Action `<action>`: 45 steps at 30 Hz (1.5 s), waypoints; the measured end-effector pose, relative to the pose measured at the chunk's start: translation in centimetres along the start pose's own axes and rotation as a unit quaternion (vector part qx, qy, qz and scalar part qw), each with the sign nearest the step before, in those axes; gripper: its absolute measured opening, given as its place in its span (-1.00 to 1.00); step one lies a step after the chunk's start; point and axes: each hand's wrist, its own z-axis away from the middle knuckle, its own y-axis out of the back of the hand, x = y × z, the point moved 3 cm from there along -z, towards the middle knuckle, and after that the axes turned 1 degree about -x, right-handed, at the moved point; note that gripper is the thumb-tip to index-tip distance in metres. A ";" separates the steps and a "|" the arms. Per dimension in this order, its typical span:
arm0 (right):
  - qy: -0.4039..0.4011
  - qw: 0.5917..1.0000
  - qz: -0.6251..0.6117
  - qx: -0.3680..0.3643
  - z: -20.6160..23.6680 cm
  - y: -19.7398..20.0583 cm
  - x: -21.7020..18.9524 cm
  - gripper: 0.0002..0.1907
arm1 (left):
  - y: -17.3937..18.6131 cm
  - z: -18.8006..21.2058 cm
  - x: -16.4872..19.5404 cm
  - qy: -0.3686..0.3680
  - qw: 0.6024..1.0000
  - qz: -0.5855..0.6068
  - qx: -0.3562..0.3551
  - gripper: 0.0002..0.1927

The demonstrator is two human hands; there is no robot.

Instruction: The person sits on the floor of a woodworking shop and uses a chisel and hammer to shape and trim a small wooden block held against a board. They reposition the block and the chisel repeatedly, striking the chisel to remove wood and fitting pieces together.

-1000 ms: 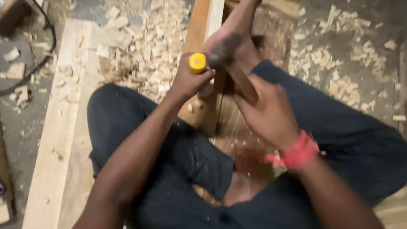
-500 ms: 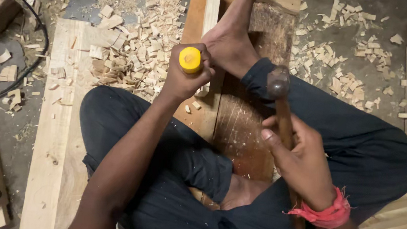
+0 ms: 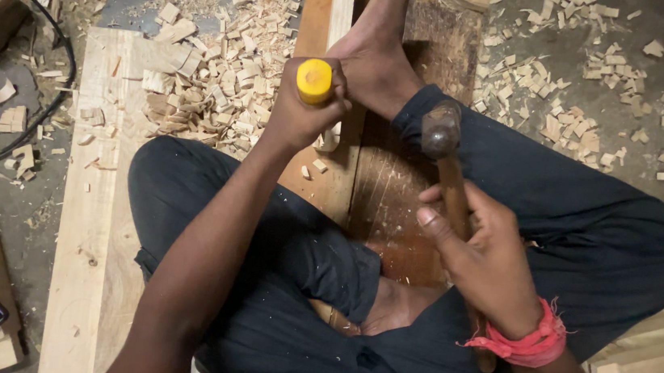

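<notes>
Your left hand (image 3: 300, 116) grips the yellow-capped chisel handle (image 3: 314, 80) and hides its blade. Your right hand (image 3: 485, 262) grips the wooden-handled hammer (image 3: 441, 132); the handle's end is covered by your wrist.

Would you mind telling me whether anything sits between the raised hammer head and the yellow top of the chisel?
Nothing visible does. The dark metal hammer head, held by the right hand, hangs to the right of the yellow chisel handle gripped by the left hand. Only the bare foot lies beyond the gap.

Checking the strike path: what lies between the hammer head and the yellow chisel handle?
In the head view, only the person's foot on the brown board lies between hammer head and yellow chisel handle.
</notes>
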 end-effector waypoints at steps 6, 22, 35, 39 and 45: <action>0.007 1.000 -0.002 -0.009 -0.1 -0.2 -0.8 -0.79 | 0.1 -0.9 -0.4 0.073 0.996 0.037 0.036 -0.86; 0.198 0.976 0.049 0.075 -1.8 5.6 -11.4 -0.76 | -1.5 -0.9 -0.8 -0.028 0.997 -0.067 0.007 -0.81; 0.223 0.886 0.404 -0.044 -10.0 -0.6 -1.1 -0.48 | -1.5 0.3 -1.2 -0.047 0.995 -0.070 0.054 -0.62; 0.330 0.918 0.219 -0.016 -5.6 2.3 -9.0 -0.69 | -1.2 0.8 -2.4 -0.019 0.998 -0.028 0.054 -0.79; 0.328 0.871 0.349 0.114 -7.2 0.2 -8.0 -0.89 | -0.8 0.5 -1.5 -0.042 0.997 -0.040 0.048 -0.83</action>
